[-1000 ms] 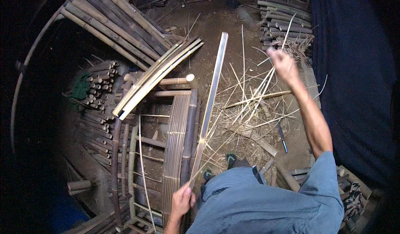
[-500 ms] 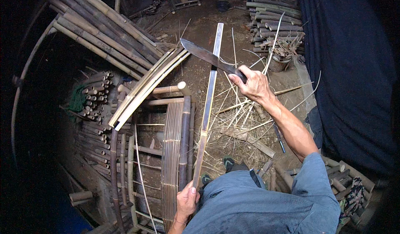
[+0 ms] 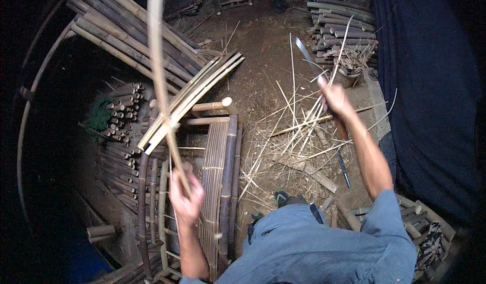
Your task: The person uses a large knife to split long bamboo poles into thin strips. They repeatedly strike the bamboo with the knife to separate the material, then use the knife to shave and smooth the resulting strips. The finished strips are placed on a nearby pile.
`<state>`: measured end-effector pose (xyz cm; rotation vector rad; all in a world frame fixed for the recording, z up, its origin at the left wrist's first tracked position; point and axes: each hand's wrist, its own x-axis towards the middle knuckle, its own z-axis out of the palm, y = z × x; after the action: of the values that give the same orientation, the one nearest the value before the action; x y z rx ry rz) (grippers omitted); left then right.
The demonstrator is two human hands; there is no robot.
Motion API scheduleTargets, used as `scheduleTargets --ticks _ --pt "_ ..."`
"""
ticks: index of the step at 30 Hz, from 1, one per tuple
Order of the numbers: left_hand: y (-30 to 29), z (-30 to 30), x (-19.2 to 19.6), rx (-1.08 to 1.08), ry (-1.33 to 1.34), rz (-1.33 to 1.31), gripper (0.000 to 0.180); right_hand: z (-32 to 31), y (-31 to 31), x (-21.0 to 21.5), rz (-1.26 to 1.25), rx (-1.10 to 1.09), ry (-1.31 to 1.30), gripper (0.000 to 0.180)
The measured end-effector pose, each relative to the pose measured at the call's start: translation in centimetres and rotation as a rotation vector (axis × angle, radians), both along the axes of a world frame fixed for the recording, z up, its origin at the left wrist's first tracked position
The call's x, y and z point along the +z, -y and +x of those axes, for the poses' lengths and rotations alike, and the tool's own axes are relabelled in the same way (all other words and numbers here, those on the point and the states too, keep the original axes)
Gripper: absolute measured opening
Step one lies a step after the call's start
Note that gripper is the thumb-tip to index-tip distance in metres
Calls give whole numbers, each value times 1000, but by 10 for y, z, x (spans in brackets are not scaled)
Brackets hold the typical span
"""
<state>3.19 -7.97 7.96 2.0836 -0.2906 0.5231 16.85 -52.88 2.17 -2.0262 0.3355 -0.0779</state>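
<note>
My left hand (image 3: 186, 195) is closed round the lower end of a long bamboo strip (image 3: 161, 76), which rises steeply and blurs with motion. That strip crosses in front of a bundle of split bamboo slats (image 3: 207, 84) lying over a bamboo frame. At the right, my right hand (image 3: 335, 100) grips a large knife like a machete, its blade (image 3: 304, 50) pointing away and slightly left. The blade is partly blurred. Below the right hand are thin bamboo shavings (image 3: 298, 127) strewn on the ground.
A bamboo bench (image 3: 230, 183) with a slatted top stands left of my legs. Bamboo poles (image 3: 131, 26) lean at the far left, with cut bamboo stacked below. Another bamboo pile (image 3: 339, 26) stands far right, beside a dark curtain (image 3: 425, 81). A thin dark tool (image 3: 343, 167) lies among the shavings.
My left hand has moved left and forward, swinging the bamboo strip from the middle over to the slat bundle. My right hand has drawn the knife right, away from the strip.
</note>
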Motion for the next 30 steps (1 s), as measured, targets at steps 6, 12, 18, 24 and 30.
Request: scheduleTargets --ticks 6,12,18,24,30 --pt "34 91 59 55 60 -612 38 -177 -33 -120 361 -101 -278 55" --pt "21 137 -30 -91 322 -637 37 -343 -49 -178 589 -627 -625 56" --pt "10 120 -27 -1 257 -613 83 -437 -63 -193 638 -893 -559 61" --pt "-24 74 69 255 835 -783 49 -457 -105 -179 666 -904 -495 51" --pt "5 34 124 -78 842 -913 34 -444 -166 -117 588 -532 -351 16"
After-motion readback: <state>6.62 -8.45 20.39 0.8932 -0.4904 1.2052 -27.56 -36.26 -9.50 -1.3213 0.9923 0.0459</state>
